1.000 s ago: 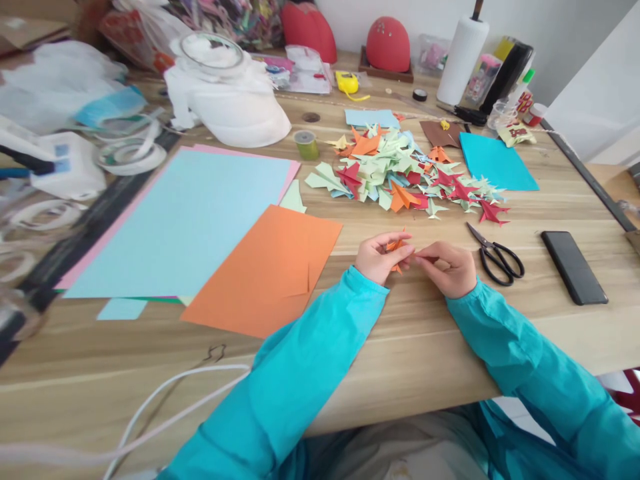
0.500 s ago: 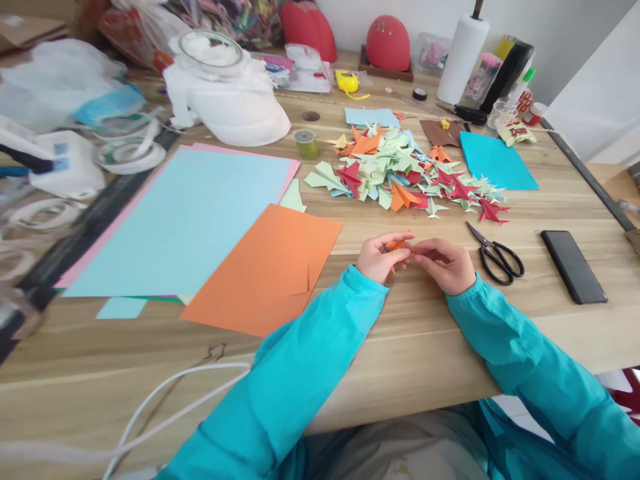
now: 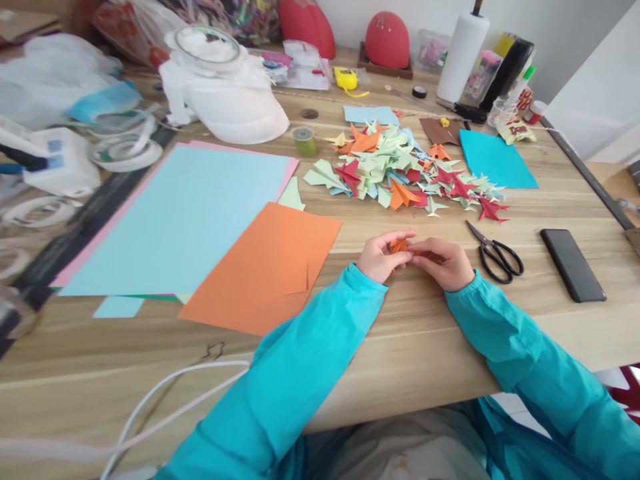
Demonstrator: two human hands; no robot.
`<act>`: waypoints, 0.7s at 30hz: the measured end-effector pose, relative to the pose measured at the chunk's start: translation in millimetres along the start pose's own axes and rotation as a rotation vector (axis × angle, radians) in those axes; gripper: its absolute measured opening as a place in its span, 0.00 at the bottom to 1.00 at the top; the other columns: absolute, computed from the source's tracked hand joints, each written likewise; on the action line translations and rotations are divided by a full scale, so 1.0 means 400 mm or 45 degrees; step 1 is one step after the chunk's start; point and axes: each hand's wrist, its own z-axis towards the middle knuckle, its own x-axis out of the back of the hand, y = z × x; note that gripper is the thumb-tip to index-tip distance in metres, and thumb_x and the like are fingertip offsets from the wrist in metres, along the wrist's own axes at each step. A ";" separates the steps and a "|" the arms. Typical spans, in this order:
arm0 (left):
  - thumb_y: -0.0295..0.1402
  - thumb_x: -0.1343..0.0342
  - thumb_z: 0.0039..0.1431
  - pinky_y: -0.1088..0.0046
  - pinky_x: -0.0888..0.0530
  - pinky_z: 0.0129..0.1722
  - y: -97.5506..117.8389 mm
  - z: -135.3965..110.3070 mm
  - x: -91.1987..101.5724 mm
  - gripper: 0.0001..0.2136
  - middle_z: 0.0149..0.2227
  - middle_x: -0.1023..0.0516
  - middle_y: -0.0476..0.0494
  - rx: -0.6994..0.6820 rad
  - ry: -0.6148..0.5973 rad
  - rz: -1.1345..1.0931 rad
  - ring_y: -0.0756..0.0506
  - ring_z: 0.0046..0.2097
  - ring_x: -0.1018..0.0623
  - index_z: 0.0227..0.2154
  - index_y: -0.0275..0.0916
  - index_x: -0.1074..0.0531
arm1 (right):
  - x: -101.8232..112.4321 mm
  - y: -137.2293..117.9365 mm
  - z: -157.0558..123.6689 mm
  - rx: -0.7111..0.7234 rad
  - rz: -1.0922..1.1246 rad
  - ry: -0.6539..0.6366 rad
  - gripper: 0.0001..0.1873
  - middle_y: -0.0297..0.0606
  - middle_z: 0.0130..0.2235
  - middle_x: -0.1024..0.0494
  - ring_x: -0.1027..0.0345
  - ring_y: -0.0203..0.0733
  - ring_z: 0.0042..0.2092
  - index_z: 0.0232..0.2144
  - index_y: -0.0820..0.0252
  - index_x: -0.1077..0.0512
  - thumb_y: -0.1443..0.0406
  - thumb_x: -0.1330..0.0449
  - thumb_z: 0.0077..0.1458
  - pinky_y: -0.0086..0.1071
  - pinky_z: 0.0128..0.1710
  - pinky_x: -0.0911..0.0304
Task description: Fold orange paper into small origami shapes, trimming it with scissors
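A small folded orange paper piece (image 3: 399, 246) sits between my two hands just above the wooden table (image 3: 430, 347). My left hand (image 3: 380, 255) pinches its left side, fingers curled. From the right, my right hand (image 3: 444, 261) pinches the same piece with fingers pressed together. Most of the paper is hidden by my fingers. Both arms wear teal sleeves. A pile of folded paper shapes (image 3: 400, 172) in green, red and orange lies just beyond the hands.
An orange sheet (image 3: 265, 267) and a large light-blue sheet (image 3: 180, 217) lie to the left. Black scissors (image 3: 495, 253) and a black phone (image 3: 573, 265) rest to the right. A teal sheet (image 3: 495, 160), paper towel roll (image 3: 463, 57), tape rolls (image 3: 125, 150) and a white cable (image 3: 165, 407) surround them.
My hands have drawn closer together over the orange piece, and less of the paper shows between the fingers. The view has shifted slightly.
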 end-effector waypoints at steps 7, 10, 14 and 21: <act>0.25 0.40 0.34 0.79 0.35 0.21 0.001 0.000 -0.001 0.19 0.26 0.27 0.50 -0.004 -0.013 -0.008 0.55 0.22 0.32 0.36 0.35 0.26 | -0.002 -0.009 -0.001 -0.056 -0.018 0.024 0.11 0.39 0.33 0.23 0.29 0.40 0.34 0.32 0.58 0.27 0.57 0.40 0.49 0.34 0.34 0.33; 0.25 0.41 0.35 0.79 0.35 0.21 0.000 0.001 -0.001 0.19 0.26 0.27 0.49 -0.011 -0.020 0.011 0.56 0.22 0.32 0.36 0.35 0.26 | -0.004 -0.010 -0.001 -0.098 0.023 0.037 0.11 0.38 0.30 0.23 0.29 0.40 0.33 0.29 0.59 0.28 0.57 0.39 0.48 0.35 0.34 0.33; 0.25 0.42 0.36 0.79 0.35 0.20 0.005 -0.002 -0.002 0.19 0.27 0.26 0.48 -0.028 -0.034 0.035 0.56 0.21 0.32 0.38 0.35 0.26 | -0.002 -0.005 -0.001 -0.145 0.057 0.017 0.12 0.35 0.25 0.26 0.31 0.38 0.30 0.27 0.59 0.29 0.55 0.39 0.47 0.35 0.33 0.33; 0.23 0.48 0.40 0.78 0.31 0.25 0.005 -0.015 -0.006 0.23 0.37 0.25 0.46 -0.178 -0.055 0.231 0.54 0.28 0.30 0.44 0.40 0.28 | 0.003 -0.004 0.005 -0.222 0.125 0.014 0.16 0.34 0.24 0.27 0.33 0.35 0.25 0.25 0.61 0.31 0.53 0.39 0.44 0.31 0.26 0.36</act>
